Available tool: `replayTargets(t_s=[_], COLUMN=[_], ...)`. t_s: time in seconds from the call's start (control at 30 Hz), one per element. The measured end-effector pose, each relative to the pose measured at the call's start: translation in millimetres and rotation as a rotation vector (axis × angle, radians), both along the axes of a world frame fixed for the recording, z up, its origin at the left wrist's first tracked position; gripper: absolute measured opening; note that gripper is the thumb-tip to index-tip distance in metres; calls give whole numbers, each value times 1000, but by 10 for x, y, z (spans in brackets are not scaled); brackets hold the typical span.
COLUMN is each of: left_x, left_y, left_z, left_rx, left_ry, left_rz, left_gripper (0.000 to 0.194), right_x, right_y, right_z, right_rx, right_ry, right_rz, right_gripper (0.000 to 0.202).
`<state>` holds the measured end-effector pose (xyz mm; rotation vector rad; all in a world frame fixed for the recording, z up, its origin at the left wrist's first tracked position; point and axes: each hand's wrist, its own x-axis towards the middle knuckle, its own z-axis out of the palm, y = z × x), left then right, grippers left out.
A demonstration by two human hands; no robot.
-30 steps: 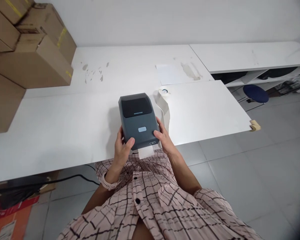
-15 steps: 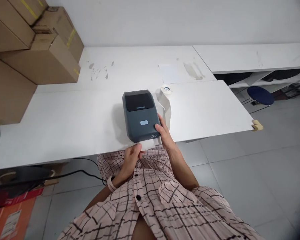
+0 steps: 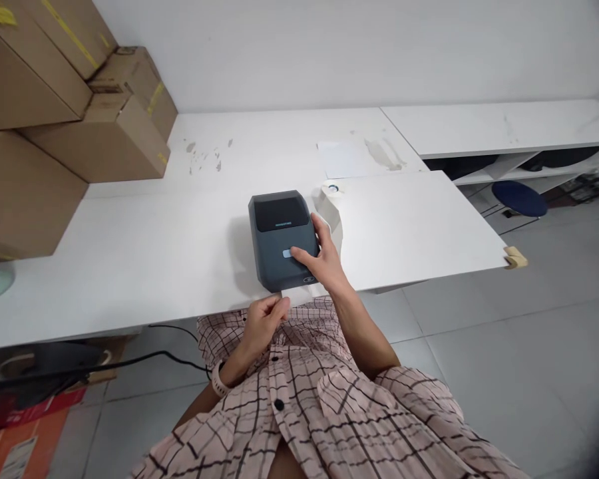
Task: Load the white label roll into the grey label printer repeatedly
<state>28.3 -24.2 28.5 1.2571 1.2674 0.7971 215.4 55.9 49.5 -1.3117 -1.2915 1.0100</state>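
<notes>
A dark grey label printer (image 3: 284,266) sits at the front edge of the white table. Out of its front comes a strip of white label paper (image 3: 299,295). My left hand (image 3: 265,322), just below the printer, pinches the left end of that strip between thumb and fingers. Around the printer's right side lies my right hand (image 3: 327,259), its thumb at the pale button on top and its other fingers along the side. Behind the printer's right corner stands a label roll (image 3: 333,189), and its white band (image 3: 336,223) runs forward, partly hidden by my right hand.
Cardboard boxes (image 3: 124,143) are stacked at the table's left end. A sheet of paper (image 3: 337,158) lies toward the back. The table's right corner carries a tan guard (image 3: 516,257). Below on the left are a black cable (image 3: 150,359) and an orange box (image 3: 24,446).
My right thumb has moved from the printer's right front edge onto the top, at the button. My left hand still pinches the paper. The view has shifted slightly.
</notes>
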Motion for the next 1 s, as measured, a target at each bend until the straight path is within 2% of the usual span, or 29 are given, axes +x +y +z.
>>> replayTargets(t_s=[0.13, 0.2, 0.27, 0.33, 0.4, 0.47, 0.57, 0.67, 0.73, 0.8, 0.87, 1.0], left_x=[-189, -224, -209, -168, -132, -120, -140, -159, -158, -144, -120, -77], left_y=[18, 86, 166, 226, 257, 281, 387, 642, 872, 1106, 1300, 1468], left_z=[-5, -10, -28, -52, -61, -30, 106, 248, 273, 225, 134, -5], left_rx=[267, 378, 373, 299, 269, 307, 398, 500, 508, 445, 360, 283], left_ry=[90, 127, 116, 57, 3, -22, -57, -116, -85, 20, 99, 122], left_rz=[319, 406, 362, 266, 204, 193, 206, 262, 332, 329, 279, 205], left_gripper=[40, 33, 49, 62, 64, 64, 62, 58, 54, 55, 65, 74], right_x=[-43, -40, -17, 25, 79, 138, 213, 237, 208, 145, 72, 10], right_y=[80, 80, 40, -43, -150, -238, -239, -42, 158, 372, 590, 1066], right_z=[7, 39, 64, 59, 28, 1, 30, 157, 266, 365, 439, 502], right_rx=[28, 48, 52, 40, 31, 47, 128, 221, 264, 291, 312, 384], right_ry=[-76, -111, -107, -55, 33, 129, 216, 173, 85, -21, -127, -275], right_rz=[-23, -25, -5, 12, 21, 34, 63, 75, 75, 63, 47, 31], right_gripper=[93, 91, 88, 85, 80, 75, 68, 71, 74, 76, 80, 88])
